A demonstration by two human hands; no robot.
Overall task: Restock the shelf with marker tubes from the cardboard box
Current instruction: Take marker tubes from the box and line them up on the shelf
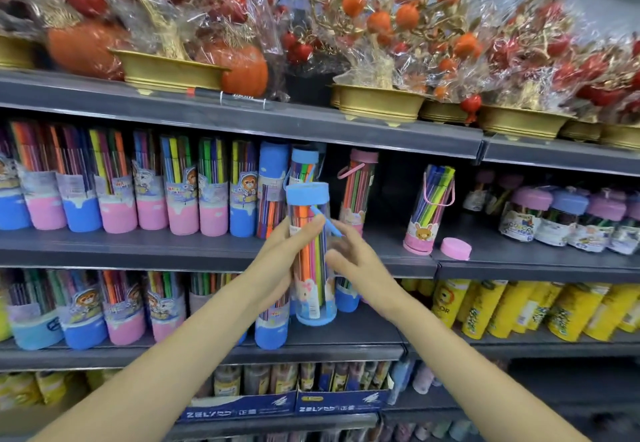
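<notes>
I hold a clear marker tube [313, 268] with a blue lid and blue base upright in front of the middle shelf [173, 246]. My left hand [277, 261] grips its left side, thumb across the front. My right hand [349, 254] touches the tube's right side and its blue strap handle. Behind it stand a blue-lidded tube [304, 168] and a pink-lidded tube [360, 185]. Further right a pink tube [429, 209] stands open, its pink lid [455, 248] lying beside it. The cardboard box is out of view.
Rows of blue and pink marker tubes [138, 185] fill the left of the middle shelf and the shelf below. Yellow tubes [519, 310] lie at lower right. Wrapped ornamental trees in gold pots [377, 102] stand on the top shelf. Bare shelf shows between the pink tubes.
</notes>
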